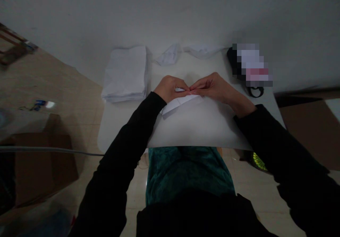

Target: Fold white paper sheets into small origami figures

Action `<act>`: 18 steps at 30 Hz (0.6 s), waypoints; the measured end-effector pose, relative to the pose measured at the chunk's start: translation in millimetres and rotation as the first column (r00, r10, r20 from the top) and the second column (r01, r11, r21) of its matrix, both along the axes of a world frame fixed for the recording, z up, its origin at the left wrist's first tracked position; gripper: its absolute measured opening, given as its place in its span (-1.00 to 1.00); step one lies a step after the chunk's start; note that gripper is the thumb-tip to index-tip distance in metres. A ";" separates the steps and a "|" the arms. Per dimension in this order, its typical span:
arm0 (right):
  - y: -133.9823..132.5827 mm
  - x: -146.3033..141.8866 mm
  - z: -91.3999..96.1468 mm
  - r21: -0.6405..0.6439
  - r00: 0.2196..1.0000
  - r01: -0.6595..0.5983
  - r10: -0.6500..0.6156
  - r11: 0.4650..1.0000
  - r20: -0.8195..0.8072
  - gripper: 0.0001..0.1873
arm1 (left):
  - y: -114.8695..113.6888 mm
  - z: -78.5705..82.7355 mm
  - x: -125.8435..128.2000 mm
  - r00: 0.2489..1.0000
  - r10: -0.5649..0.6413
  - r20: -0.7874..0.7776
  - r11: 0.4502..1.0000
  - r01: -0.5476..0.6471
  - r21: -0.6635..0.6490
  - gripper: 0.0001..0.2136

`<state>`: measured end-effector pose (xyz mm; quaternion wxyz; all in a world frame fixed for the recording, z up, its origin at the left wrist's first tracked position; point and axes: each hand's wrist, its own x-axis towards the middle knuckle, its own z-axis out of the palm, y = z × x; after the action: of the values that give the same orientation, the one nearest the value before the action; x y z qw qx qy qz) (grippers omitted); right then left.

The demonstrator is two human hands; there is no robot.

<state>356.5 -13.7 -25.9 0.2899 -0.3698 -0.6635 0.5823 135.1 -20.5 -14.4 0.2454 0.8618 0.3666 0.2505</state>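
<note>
Over the middle of the white table [209, 127], my left hand [171, 88] and my right hand [214, 88] meet at their fingertips. Both pinch the upper edge of a folded sheet of white paper [179, 106], thumbs on the near side. The paper slants down to the left below the fingers, and creases show on it. Fingers cover part of its top edge. Left of my left hand lies a thick stack of white paper [126, 70]. Behind the hands are a small folded paper piece [168, 55] and a longer white paper piece [203, 50].
At the table's right back lies a black item with a strap loop [256, 91], its top blurred out. The wall [170, 13] borders the table's back. Cardboard boxes stand on the floor at left [45, 166] and right [313, 130]. A grey cable [53, 149] runs in at left.
</note>
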 end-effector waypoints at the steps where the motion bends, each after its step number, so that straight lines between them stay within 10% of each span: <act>1: 0.8 1.1 0.2 0.004 1.000 -0.018 0.018 1.000 0.011 -0.82 | -0.2 -0.5 0.5 1.000 0.004 -0.016 1.000 -0.004 -0.007 -0.82; 9: -7.1 -6.2 7.1 0.086 0.999 -0.009 0.005 0.996 0.051 -0.85 | -1.9 -4.2 1.2 0.999 0.052 0.013 0.998 -0.052 0.024 -0.77; 18: 4.3 -6.6 -3.6 0.189 0.922 0.387 -0.373 0.903 -0.104 -0.76 | 13.5 0.4 -16.1 0.896 0.384 0.224 0.917 -0.398 0.019 -0.29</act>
<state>349.9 -9.5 -29.4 0.4559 -0.4409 -0.6254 0.4545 119.0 -7.0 -14.0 0.2003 0.7455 0.4952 0.3985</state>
